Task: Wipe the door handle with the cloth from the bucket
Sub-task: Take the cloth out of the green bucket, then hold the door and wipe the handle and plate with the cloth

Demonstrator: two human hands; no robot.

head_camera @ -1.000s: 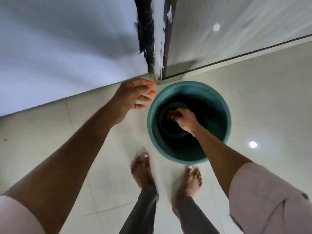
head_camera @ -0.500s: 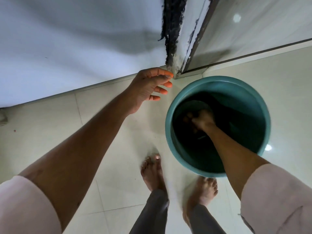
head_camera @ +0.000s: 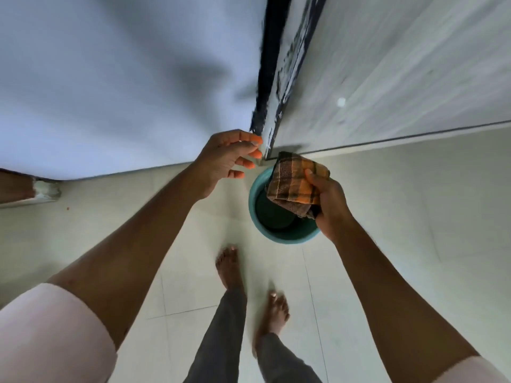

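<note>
My right hand (head_camera: pixel 330 208) grips a folded orange-and-brown checked cloth (head_camera: pixel 296 183) and holds it in the air above the teal bucket (head_camera: pixel 255 217), which stands on the floor by the door's foot. To the left of the cloth and apart from it, my left hand (head_camera: pixel 228 158) hovers empty with its fingers spread. The grey door (head_camera: pixel 387 73) rises at the upper right, its dark worn edge (head_camera: pixel 272 67) facing me. No door handle is in view.
A pale blue-grey wall (head_camera: pixel 110 78) fills the upper left. My bare feet (head_camera: pixel 231 268) stand on light floor tiles (head_camera: pixel 401 217) just in front of the bucket. A low object (head_camera: pixel 41 192) sits at the wall's base on the far left.
My right hand was down inside the bucket; it has come up out of it holding the cloth. The view has risen, so the bucket looks smaller. My left hand stayed open beside it.
</note>
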